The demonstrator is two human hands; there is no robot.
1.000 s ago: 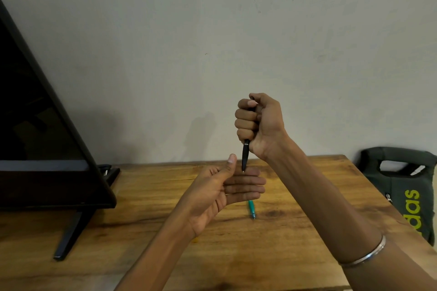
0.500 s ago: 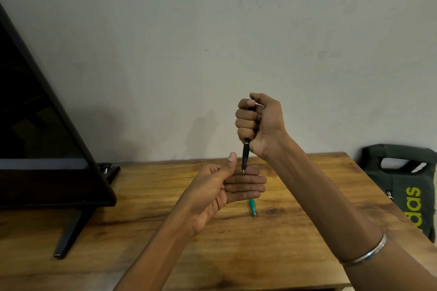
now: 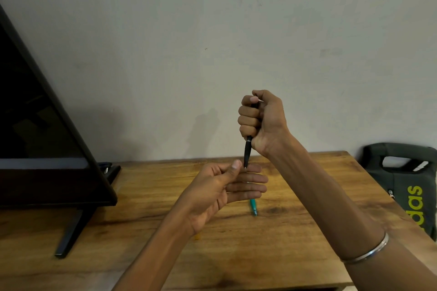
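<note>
My right hand [image 3: 260, 120] is a fist wrapped round a black pen [image 3: 247, 151], held upright with its tip pointing down. The thumb sits over the pen's top end. Just under the tip is my left hand [image 3: 224, 186], palm turned up, fingers straight and pointing right, thumb raised beside the pen tip. The tip is at or just above the left index finger; I cannot tell if it touches. A teal pen [image 3: 253, 207] lies on the wooden table [image 3: 295, 231], partly hidden behind my left fingers.
A dark flat screen [image 3: 42, 137] on a black stand leg [image 3: 69, 234] fills the left side. A dark green bag [image 3: 411, 184] with yellow lettering stands off the table's right edge. A plain wall rises behind the table.
Both hands hold nearly the same pose. The view has shifted slightly, and the pen stays upright over my left fingers.
</note>
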